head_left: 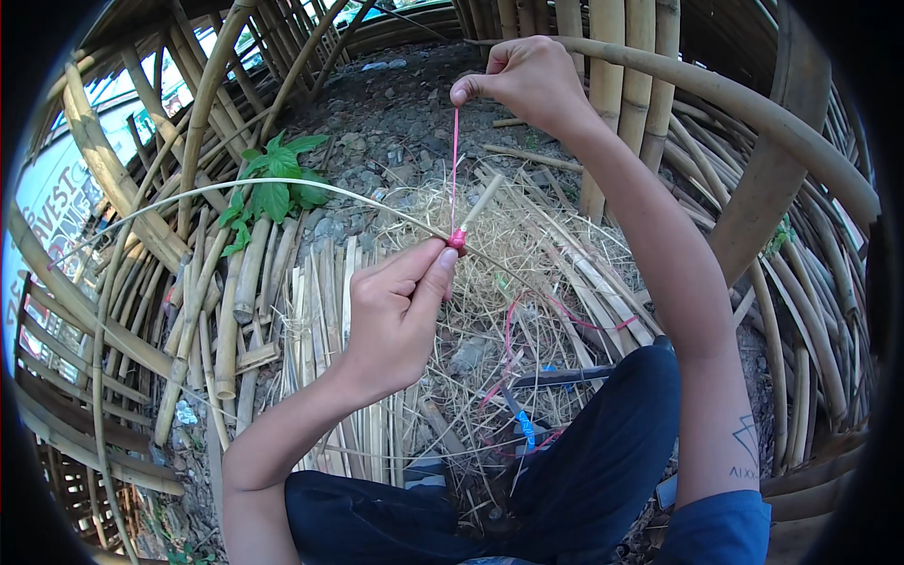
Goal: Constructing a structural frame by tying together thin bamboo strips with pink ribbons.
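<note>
Your two bare hands worked above the stony ground (377, 118), between your bent knees and its far edge. Your left hand (394, 325) held a thin bamboo strip (282, 181), its thumb and forefinger pinched together just beside a pink binding (457, 241). The strip arched away toward the ground's left edge, while its other end sloped down to the right past the binding. A short pale stick (483, 201) slanted upward from that binding, tilted to the right. Your right hand (539, 80) was raised higher and farther out, its fingers curled tight on a pink string (455, 160), which ran straight and taut down to the binding.

Beneath your hands, straw-like shavings (504, 250) covered the middle of the ground, with split bamboo slats (325, 292) on their left. Nearer your knees, a loose pink cord (508, 330) curved across the litter, close to a dark flat blade (562, 377) and a blue wrapping (525, 429). A leafy green plant (273, 195) grew toward the left edge, and thick upright poles (637, 89) stood at the far right.
</note>
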A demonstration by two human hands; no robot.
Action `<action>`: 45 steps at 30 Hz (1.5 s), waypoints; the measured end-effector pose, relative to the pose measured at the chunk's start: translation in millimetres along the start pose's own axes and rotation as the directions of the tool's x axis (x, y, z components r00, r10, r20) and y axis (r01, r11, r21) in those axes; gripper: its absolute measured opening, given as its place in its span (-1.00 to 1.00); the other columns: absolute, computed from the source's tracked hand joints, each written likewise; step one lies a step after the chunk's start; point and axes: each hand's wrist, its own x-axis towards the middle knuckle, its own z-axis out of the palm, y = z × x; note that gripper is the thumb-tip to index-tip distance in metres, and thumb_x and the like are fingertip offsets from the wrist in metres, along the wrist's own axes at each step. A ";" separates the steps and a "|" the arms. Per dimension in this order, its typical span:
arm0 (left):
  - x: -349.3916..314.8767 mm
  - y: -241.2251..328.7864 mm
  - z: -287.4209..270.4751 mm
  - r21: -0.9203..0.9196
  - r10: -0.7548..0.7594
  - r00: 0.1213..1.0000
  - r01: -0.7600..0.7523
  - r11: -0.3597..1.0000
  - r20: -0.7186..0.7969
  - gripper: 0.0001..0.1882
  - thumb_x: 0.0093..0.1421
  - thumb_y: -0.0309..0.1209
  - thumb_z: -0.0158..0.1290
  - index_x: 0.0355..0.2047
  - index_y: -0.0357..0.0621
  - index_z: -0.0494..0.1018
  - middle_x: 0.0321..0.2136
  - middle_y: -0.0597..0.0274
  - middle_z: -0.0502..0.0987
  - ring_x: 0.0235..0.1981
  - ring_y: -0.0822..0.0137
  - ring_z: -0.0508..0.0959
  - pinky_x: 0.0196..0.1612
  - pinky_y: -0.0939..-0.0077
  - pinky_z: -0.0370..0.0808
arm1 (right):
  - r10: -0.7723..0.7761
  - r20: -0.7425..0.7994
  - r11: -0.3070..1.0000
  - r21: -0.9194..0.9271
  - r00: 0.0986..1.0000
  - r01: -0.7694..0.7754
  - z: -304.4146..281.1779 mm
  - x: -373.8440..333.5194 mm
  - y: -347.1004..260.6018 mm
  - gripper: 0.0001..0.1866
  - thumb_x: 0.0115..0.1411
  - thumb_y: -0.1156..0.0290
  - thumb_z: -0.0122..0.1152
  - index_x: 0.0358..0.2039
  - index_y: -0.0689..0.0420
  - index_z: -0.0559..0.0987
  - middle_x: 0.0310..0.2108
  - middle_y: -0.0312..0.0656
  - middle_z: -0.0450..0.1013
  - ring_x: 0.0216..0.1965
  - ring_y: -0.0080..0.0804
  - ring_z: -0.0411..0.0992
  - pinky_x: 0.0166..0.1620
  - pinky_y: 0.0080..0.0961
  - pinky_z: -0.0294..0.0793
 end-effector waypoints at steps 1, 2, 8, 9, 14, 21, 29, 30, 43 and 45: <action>-0.6 1.9 0.8 0.020 -0.007 1.000 0.007 1.000 0.015 -0.83 0.29 -0.48 -0.04 -0.34 -0.36 0.48 -0.67 0.24 0.40 -0.64 0.51 0.37 -0.56 0.55 0.28 | 0.032 0.009 0.999 0.030 0.999 -0.032 3.1 -5.3 3.1 -0.39 -0.36 -0.20 0.52 -0.75 0.16 0.54 -0.82 -0.28 0.36 -0.68 -0.46 0.40 -0.50 -0.46 0.41; -1.2 2.9 1.5 0.039 -0.014 0.999 0.013 0.999 0.029 -0.83 0.29 -0.49 -0.03 -0.34 -0.36 0.48 -0.67 0.23 0.39 -0.64 0.51 0.37 -0.56 0.55 0.28 | 0.063 0.020 0.996 0.059 0.998 -0.064 5.7 -9.8 6.0 -0.38 -0.35 -0.20 0.52 -0.75 0.17 0.54 -0.81 -0.28 0.37 -0.68 -0.47 0.41 -0.50 -0.45 0.41; -3.8 3.5 2.0 -0.032 -0.061 0.996 0.063 0.997 0.066 -0.81 0.30 -0.48 -0.05 -0.36 -0.36 0.48 -0.65 0.27 0.40 -0.61 0.55 0.37 -0.54 0.57 0.28 | 0.119 0.045 0.993 0.013 0.992 -0.119 21.4 -37.8 18.4 -0.40 -0.31 -0.17 0.51 -0.75 0.19 0.56 -0.79 -0.23 0.39 -0.66 -0.41 0.43 -0.47 -0.43 0.44; -4.6 4.6 0.8 -0.032 -0.061 0.996 0.063 0.997 0.067 -0.81 0.30 -0.48 -0.05 -0.36 -0.36 0.48 -0.65 0.27 0.40 -0.61 0.55 0.37 -0.54 0.57 0.28 | 0.153 0.066 0.986 0.051 0.986 -0.156 26.8 -48.6 17.7 -0.39 -0.28 -0.16 0.51 -0.76 0.21 0.53 -0.82 -0.26 0.34 -0.70 -0.47 0.34 -0.52 -0.46 0.36; -3.9 5.1 -4.9 -0.275 -0.277 0.945 0.316 0.908 0.171 -0.80 0.34 -0.45 -0.10 -0.33 -0.33 0.46 -0.50 0.35 0.48 -0.50 0.62 0.37 -0.42 0.68 0.32 | 0.321 0.371 0.928 0.064 0.872 -0.368 63.6 -115.5 26.5 -0.40 -0.13 -0.07 0.49 -0.80 0.24 0.48 -0.83 -0.26 0.33 -0.74 -0.55 0.23 -0.60 -0.44 0.25; -0.7 -4.3 -10.4 -0.302 -0.335 0.913 0.395 0.867 0.233 -0.79 0.37 -0.42 -0.13 -0.17 -0.33 0.41 -0.43 0.33 0.49 -0.49 0.63 0.36 -0.39 0.69 0.34 | 0.229 0.772 0.814 0.183 0.593 -0.552 52.9 -163.8 12.4 -0.39 -0.13 -0.16 0.46 -0.76 0.20 0.56 -0.79 -0.33 0.37 -0.72 -0.57 0.32 -0.59 -0.53 0.26; 4.8 0.3 -11.1 -0.335 -0.349 0.876 0.455 0.825 0.332 -0.77 0.36 -0.35 -0.09 -0.19 -0.30 0.39 -0.61 0.41 0.34 -0.59 0.63 0.30 -0.52 0.71 0.27 | 0.225 0.789 0.769 0.216 0.572 -0.601 37.9 -167.5 33.2 -0.44 0.04 -0.03 0.38 -0.80 0.14 0.42 -0.80 -0.42 0.25 -0.72 -0.67 0.13 -0.61 -0.58 0.05; 6.2 -2.7 -10.6 -0.337 -0.347 0.877 0.454 0.825 0.333 -0.77 0.36 -0.35 -0.09 -0.19 -0.30 0.39 -0.61 0.41 0.34 -0.59 0.63 0.30 -0.52 0.71 0.27 | 0.215 0.733 0.764 0.286 0.646 -0.578 37.2 -168.1 41.8 -0.47 0.08 0.01 0.37 -0.78 0.13 0.43 -0.79 -0.43 0.24 -0.72 -0.67 0.11 -0.61 -0.58 0.03; 7.1 -10.9 -7.6 -0.458 -0.414 0.843 0.536 0.709 0.345 -0.78 0.34 -0.37 -0.06 -0.18 -0.31 0.38 -0.46 0.35 0.42 -0.60 0.66 0.29 -0.60 0.75 0.21 | 0.163 0.148 0.435 0.876 0.975 -0.206 -23.6 -149.7 -82.1 -0.81 0.24 0.35 0.17 -0.44 0.20 0.54 -0.66 -0.37 0.37 -0.67 -0.63 0.27 -0.54 -0.65 0.27; 7.3 -9.2 -10.2 -0.452 -0.422 0.841 0.538 0.711 0.338 -0.78 0.34 -0.38 -0.06 -0.19 -0.34 0.39 -0.44 0.31 0.46 -0.61 0.66 0.29 -0.61 0.76 0.21 | -0.283 0.005 0.784 0.577 0.959 0.228 -18.7 -162.7 -87.5 -0.93 0.12 0.49 0.17 -0.42 0.22 0.50 -0.63 -0.29 0.37 -0.59 -0.48 0.38 -0.48 -0.59 0.37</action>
